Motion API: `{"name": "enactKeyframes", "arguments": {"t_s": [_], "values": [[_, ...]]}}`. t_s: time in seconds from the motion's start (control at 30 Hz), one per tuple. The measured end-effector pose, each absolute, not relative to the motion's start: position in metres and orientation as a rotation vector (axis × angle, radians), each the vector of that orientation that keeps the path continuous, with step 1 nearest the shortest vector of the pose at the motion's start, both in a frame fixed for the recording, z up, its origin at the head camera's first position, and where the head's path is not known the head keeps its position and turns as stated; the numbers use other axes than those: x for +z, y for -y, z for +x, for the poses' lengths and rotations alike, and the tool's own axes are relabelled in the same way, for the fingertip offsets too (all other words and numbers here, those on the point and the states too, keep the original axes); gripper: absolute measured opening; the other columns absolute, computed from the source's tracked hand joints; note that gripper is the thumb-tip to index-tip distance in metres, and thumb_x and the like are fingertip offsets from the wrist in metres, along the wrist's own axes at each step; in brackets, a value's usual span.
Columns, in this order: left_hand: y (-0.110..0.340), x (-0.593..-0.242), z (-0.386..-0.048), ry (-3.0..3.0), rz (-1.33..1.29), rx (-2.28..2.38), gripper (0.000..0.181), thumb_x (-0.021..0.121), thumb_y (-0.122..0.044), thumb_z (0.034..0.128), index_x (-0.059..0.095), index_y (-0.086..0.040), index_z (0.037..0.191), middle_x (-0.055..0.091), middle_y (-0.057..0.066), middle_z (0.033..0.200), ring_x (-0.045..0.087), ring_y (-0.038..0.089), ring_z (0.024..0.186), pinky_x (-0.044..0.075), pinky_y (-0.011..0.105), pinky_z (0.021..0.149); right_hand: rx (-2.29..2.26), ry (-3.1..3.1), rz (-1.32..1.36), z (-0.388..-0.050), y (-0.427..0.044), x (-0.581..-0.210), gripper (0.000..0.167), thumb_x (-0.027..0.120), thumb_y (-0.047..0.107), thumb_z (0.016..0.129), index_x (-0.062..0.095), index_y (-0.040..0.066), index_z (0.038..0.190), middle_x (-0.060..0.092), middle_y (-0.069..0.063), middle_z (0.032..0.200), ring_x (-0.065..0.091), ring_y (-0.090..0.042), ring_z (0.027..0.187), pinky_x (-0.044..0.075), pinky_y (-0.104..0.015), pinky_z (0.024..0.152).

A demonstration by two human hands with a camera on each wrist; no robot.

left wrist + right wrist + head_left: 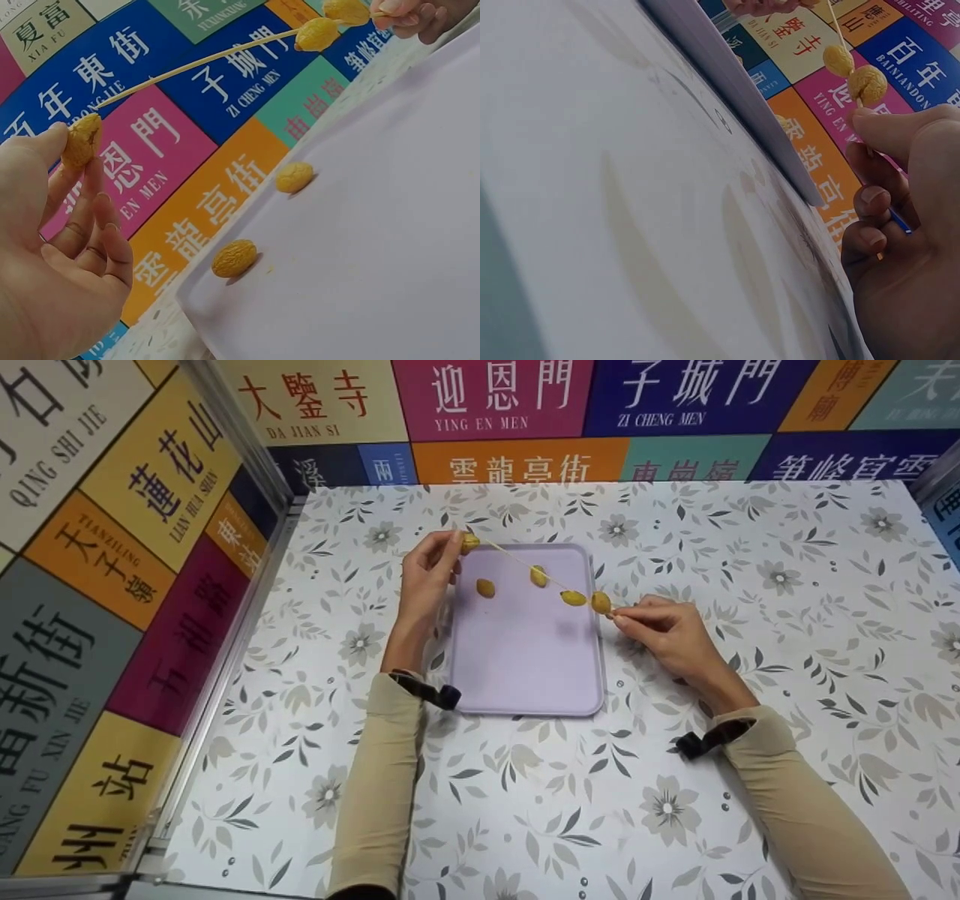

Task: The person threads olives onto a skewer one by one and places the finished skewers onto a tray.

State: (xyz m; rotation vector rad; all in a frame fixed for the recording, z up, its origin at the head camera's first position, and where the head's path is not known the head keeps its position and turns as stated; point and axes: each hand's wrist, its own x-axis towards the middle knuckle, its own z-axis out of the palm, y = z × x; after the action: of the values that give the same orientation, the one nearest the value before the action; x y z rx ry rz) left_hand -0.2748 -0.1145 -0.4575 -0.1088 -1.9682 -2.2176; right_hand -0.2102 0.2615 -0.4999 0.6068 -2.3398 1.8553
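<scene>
My right hand (664, 634) pinches the near end of a thin wooden skewer (510, 556), which slants up to the left over the tray. Two wrinkled yellow fruits (867, 84) are threaded on it close to the right fingertips. Another wrinkled yellow fruit (84, 140) is held between the thumb and fingers of my left hand (429, 570). The skewer's far tip meets or nearly meets this fruit; whether it has pierced it I cannot tell. On the lilac tray (525, 675) lie two loose yellow fruits, one nearer the left (485, 588) and one further back (538, 577).
The tray rests on a table with a floral cover (667, 810). Panels with large printed characters (510, 397) stand behind the table and along its left side. Each wrist wears a black strap with a small camera (448, 697).
</scene>
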Motion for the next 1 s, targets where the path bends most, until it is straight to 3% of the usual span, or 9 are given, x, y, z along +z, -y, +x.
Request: {"name": "enactKeyframes", "arguments": {"t_s": [0.17, 0.43, 0.73, 0.9, 1.0], "values": [[0.1137, -0.4566, -0.2743, 1.982, -0.076, -2.219, 0.026, 0.072, -0.037, 0.1065, 0.077, -0.012, 0.110, 0.071, 0.006, 0.097, 0.056, 0.018, 0.077, 0.045, 0.033, 0.070, 1.837, 2.348, 0.636, -0.2105, -0.2619, -0.5006, 0.018, 0.078, -0.001, 0.097, 0.083, -0.002, 0.115, 0.064, -0.005, 0.080, 0.054, -0.011, 0.071, 0.045, -0.017, 0.062], [0.1138, -0.4566, -0.2747, 1.986, -0.104, -2.215, 0.026, 0.072, -0.038, 0.1061, 0.077, -0.012, 0.111, 0.071, 0.007, 0.098, 0.056, 0.018, 0.078, 0.046, 0.035, 0.071, 1.847, 2.386, 0.616, -0.2098, -0.2618, -0.4998, 0.018, 0.079, 0.002, 0.097, 0.083, 0.000, 0.115, 0.064, -0.004, 0.081, 0.056, -0.011, 0.072, 0.048, -0.018, 0.063], [0.1160, -0.4579, -0.2750, 1.938, -0.161, -2.262, 0.029, 0.076, -0.031, 0.1040, 0.076, -0.011, 0.125, 0.072, 0.006, 0.097, 0.059, 0.019, 0.082, 0.046, 0.034, 0.072, 1.859, 2.413, 0.598, -0.2097, -0.2618, -0.5007, 0.017, 0.081, 0.002, 0.096, 0.084, 0.003, 0.113, 0.064, -0.006, 0.080, 0.053, -0.012, 0.071, 0.045, -0.020, 0.061], [0.1173, -0.4603, -0.2757, 1.899, -0.160, -2.280, 0.028, 0.078, -0.025, 0.1028, 0.077, -0.008, 0.125, 0.077, 0.006, 0.104, 0.060, 0.022, 0.084, 0.047, 0.032, 0.072, 1.851, 2.437, 0.590, -0.2101, -0.2620, -0.5018, 0.016, 0.081, 0.004, 0.096, 0.085, 0.004, 0.112, 0.063, -0.007, 0.080, 0.053, -0.013, 0.070, 0.044, -0.020, 0.060], [0.1168, -0.4607, -0.2761, 1.931, -0.165, -2.269, 0.027, 0.077, -0.028, 0.1032, 0.079, -0.013, 0.125, 0.076, 0.003, 0.103, 0.060, 0.021, 0.086, 0.047, 0.030, 0.072, 1.851, 2.442, 0.588, -0.2099, -0.2613, -0.5013, 0.016, 0.082, 0.004, 0.096, 0.085, 0.005, 0.112, 0.063, -0.006, 0.079, 0.053, -0.014, 0.070, 0.044, -0.021, 0.060]]}}
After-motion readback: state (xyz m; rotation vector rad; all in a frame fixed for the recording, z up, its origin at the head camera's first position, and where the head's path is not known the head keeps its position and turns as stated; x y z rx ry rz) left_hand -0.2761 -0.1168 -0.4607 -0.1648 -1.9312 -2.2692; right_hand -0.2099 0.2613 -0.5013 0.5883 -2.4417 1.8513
